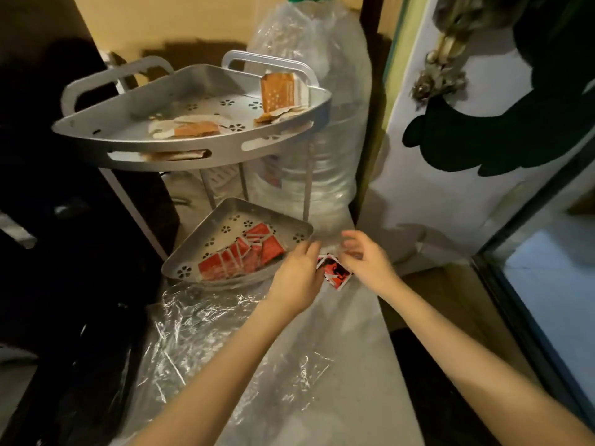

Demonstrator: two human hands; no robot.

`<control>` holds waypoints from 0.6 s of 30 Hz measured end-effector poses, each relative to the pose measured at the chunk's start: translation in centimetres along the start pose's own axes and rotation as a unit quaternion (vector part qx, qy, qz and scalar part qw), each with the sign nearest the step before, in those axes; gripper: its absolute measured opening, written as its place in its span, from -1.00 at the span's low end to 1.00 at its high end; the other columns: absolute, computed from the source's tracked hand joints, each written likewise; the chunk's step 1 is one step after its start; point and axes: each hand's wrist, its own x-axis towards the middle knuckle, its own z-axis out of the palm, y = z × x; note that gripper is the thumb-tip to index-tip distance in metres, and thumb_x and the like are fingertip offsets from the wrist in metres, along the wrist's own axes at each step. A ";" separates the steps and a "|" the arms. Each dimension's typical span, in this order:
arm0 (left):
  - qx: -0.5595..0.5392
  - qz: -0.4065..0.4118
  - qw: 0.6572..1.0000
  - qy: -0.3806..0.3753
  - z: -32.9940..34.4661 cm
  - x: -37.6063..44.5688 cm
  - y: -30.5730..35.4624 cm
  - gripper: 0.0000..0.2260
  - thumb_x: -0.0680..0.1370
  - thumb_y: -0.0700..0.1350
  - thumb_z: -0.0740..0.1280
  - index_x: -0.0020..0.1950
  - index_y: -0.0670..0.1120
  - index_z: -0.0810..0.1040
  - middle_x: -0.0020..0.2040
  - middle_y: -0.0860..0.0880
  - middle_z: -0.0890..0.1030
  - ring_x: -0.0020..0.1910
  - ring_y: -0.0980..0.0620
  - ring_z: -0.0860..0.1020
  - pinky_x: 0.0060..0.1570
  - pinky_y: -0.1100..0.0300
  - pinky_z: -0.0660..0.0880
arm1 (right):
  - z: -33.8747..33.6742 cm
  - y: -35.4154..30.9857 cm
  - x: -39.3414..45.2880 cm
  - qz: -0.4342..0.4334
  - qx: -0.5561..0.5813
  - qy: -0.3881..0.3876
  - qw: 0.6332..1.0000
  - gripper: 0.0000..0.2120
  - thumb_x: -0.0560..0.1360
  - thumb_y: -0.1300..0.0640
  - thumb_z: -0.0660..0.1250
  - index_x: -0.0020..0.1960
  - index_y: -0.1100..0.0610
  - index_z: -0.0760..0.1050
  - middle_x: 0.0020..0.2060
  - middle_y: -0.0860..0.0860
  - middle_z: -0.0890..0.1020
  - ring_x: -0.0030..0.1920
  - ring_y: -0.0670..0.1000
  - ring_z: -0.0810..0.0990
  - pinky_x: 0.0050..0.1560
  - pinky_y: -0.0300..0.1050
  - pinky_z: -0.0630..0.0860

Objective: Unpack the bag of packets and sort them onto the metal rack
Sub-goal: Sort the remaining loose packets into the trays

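Observation:
A two-tier metal corner rack [180,149] stands ahead on the left. Orange and white packets [283,91] lie and lean on its upper shelf. Several red packets [241,255] fill the lower shelf [180,268]. Just right of that shelf, my left hand [297,272] and my right hand [367,257] meet over a small bunch of red, black and white packets [335,273]. Both hands touch the bunch with curled fingers. A crumpled clear plastic bag [199,326] lies spread on the grey counter under my forearms.
A large clear water bottle [309,123] wrapped in plastic stands behind the rack. A white fridge door [450,188] with dark green magnets rises on the right. Dark objects [64,220] crowd the left side. The counter edge [386,317] drops off to the right.

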 end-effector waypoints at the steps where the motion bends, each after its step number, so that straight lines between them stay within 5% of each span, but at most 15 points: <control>1: -0.009 0.007 1.000 -0.014 0.9 0.7 -0.1 -0.57 0.53 -0.23 0.21 0.40 -0.19 0.26 0.36 -0.20 0.36 0.29 -0.19 0.39 0.25 0.06 0.33 | -0.3 0.9 0.0 0.017 -0.005 0.005 1.000 -0.55 0.46 0.25 0.34 0.33 0.12 0.36 0.09 0.05 0.53 0.08 -0.02 0.51 0.06 -0.23 0.40; 6: -0.008 0.000 0.997 -0.071 4.0 4.0 -0.8 -0.56 0.51 -0.34 0.17 0.40 -0.21 0.28 0.38 -0.21 0.36 0.34 -0.17 0.35 0.30 0.15 0.26 | -0.3 3.5 0.1 0.030 -0.048 0.025 0.998 -0.53 0.44 0.23 0.38 0.32 0.19 0.38 0.18 0.11 0.51 0.06 -0.08 0.45 0.01 -0.24 0.36; 10: -0.001 -0.021 0.995 -0.099 5.2 5.4 -1.4 -0.59 0.50 -0.28 0.21 0.36 -0.21 0.33 0.31 -0.21 0.42 0.28 -0.17 0.41 0.26 0.10 0.32 | 0.6 5.1 1.0 0.029 -0.105 0.016 0.994 -0.54 0.40 0.17 0.42 0.27 0.16 0.43 0.16 0.12 0.51 0.14 0.09 0.52 0.11 -0.07 0.47; 18: 0.051 -0.031 0.994 -0.087 6.3 5.8 -2.6 -0.71 0.48 -0.24 0.24 0.20 -0.18 0.45 0.15 -0.19 0.51 0.14 -0.18 0.47 0.09 0.05 0.42 | 2.5 6.2 2.1 0.030 -0.197 0.019 0.980 -0.58 0.35 -0.03 0.45 0.13 0.11 0.48 0.07 0.06 0.53 0.05 0.08 0.54 -0.05 -0.06 0.47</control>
